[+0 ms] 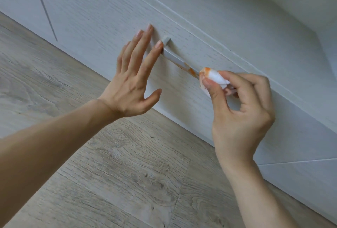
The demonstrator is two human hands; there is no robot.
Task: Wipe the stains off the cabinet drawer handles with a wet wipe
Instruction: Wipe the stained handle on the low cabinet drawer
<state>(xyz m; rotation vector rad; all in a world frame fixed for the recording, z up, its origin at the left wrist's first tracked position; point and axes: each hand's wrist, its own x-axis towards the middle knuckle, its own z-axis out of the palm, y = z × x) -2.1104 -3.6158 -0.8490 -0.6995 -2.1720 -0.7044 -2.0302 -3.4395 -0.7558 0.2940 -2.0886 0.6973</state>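
My right hand (242, 111) pinches a crumpled white wet wipe (213, 78), already orange-smeared, against the slim pale-grey bar handle (175, 58) of the white woodgrain drawer front (109, 27). My left hand (133, 74) is open, fingers braced by the handle's end. Risk: the dirty fold may smear the orange stain (187, 68) onto the drawer.

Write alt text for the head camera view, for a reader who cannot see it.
A person's right hand presses a bunched white wet wipe, smeared orange, onto a pale drawer handle that carries orange stains. The open left hand rests its fingertips on the drawer front beside the handle's end, above a wood-look floor.
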